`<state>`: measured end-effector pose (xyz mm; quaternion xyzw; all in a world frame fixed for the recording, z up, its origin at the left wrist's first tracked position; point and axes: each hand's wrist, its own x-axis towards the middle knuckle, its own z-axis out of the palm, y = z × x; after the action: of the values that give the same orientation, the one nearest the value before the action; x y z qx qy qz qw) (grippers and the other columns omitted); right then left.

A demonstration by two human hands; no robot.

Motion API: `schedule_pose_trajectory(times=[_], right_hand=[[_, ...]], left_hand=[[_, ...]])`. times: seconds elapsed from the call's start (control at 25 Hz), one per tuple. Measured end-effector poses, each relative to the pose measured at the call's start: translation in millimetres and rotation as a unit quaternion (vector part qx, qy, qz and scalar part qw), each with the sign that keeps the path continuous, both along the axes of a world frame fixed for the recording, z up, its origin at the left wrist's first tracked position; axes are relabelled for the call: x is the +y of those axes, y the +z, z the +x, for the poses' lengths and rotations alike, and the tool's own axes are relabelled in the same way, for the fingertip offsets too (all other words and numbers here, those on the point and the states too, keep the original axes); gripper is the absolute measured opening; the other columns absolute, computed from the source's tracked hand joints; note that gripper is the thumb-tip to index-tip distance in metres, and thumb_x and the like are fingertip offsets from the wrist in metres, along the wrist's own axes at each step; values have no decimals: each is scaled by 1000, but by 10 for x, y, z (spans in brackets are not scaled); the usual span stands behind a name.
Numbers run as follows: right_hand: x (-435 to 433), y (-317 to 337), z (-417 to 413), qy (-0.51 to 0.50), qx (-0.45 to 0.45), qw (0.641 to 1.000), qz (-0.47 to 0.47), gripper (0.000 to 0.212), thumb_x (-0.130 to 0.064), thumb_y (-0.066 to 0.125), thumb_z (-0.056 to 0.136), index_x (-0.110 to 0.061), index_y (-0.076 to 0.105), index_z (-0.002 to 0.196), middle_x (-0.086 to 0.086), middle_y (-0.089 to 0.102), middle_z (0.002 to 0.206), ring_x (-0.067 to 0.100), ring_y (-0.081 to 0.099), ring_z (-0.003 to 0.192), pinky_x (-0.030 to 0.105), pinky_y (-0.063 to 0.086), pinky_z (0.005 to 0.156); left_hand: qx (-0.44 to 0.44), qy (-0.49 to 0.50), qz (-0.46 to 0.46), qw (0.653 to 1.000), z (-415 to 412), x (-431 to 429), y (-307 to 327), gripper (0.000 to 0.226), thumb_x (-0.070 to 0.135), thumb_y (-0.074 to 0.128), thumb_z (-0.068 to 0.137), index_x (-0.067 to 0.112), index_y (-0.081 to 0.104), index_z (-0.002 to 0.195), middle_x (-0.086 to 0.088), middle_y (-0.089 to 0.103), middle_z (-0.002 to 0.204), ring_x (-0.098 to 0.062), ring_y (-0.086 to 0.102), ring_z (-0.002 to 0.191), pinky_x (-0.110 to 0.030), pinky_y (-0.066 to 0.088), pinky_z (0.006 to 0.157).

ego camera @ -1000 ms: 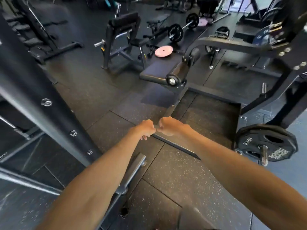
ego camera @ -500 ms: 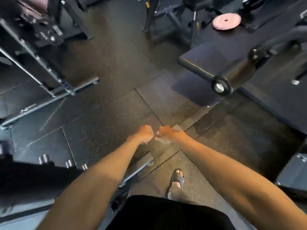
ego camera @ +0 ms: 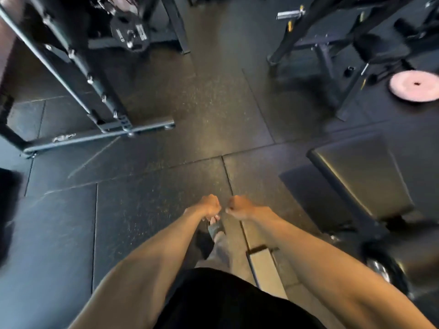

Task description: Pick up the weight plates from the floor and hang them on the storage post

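hands: 2, left hand [ego camera: 210, 206] fisted; right hand [ego camera: 238, 206] fisted, each grip empty | pink plate [ego camera: 414, 85]: 1, floor

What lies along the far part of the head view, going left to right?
Rack frame → black weight plate hung in the rack → bare floor → bench frame → pink weight plate flat on the floor.

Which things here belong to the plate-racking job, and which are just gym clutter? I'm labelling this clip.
Part of the job:
- pink weight plate lying flat on the floor
- left hand and right hand, both fisted, holding nothing

Just lying about:
- padded bench at right
- black rack frame at left, with a dark plate already hung behind it
- sandalled foot
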<state>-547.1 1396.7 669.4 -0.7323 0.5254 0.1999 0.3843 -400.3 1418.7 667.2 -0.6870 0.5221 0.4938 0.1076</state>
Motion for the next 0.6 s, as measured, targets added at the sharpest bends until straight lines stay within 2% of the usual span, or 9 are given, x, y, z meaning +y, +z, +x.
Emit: schedule_pose_trajectory(times=[0.08, 0.16, 0.28, 0.4, 0.52, 0.6], right_hand=[[-757, 41, 77, 14, 14, 1000, -1, 38, -31, 46, 104, -6, 61, 129, 16, 58, 135, 36, 55, 125, 41, 47, 102], [-1498, 68, 177, 16, 18, 1000, -1, 36, -32, 46, 104, -7, 65, 122, 13, 63, 130, 33, 59, 121, 39, 47, 100], [-2585, 78, 468, 10, 2, 1000, -8, 28, -30, 46, 104, -9, 65, 105, 10, 66, 112, 30, 62, 109, 39, 48, 91], [-3649, -21, 813, 41, -11, 999, 13, 26, -29, 47, 100, -16, 48, 78, 8, 57, 84, 27, 59, 86, 37, 43, 72], [-4914, -145, 1149, 81, -24, 996, 20, 24, -32, 47, 98, -16, 49, 80, 8, 56, 91, 26, 56, 85, 36, 45, 74], [-5837, -105, 1412, 108, -31, 994, 16, 25, -31, 47, 100, -12, 56, 86, 9, 62, 90, 26, 59, 81, 37, 47, 72]], left_hand=[[4, 10, -10, 1000, 129, -753, 65, 33, 11, 39, 98, 2, 64, 116, -20, 71, 113, -34, 71, 101, -42, 58, 84], [14, 41, -28, 999, 312, -1456, 173, 32, 14, 39, 100, 3, 63, 117, -19, 71, 112, -34, 71, 100, -38, 56, 80], [33, 80, -25, 996, 594, -2522, 242, 26, 19, 38, 103, 7, 60, 110, -17, 70, 104, -31, 72, 90, -33, 53, 70], [44, 101, -3, 994, 807, -3544, 175, 20, 23, 40, 103, 12, 57, 104, -15, 70, 99, -28, 69, 82, -32, 54, 65], [35, 138, -14, 990, 1088, -4704, 89, 16, 20, 44, 100, 13, 58, 104, -17, 72, 107, -28, 71, 85, -35, 57, 73], [28, 198, -41, 979, 1353, -5531, 119, 19, 19, 42, 101, 12, 58, 106, -18, 72, 109, -29, 71, 87, -34, 57, 71]])
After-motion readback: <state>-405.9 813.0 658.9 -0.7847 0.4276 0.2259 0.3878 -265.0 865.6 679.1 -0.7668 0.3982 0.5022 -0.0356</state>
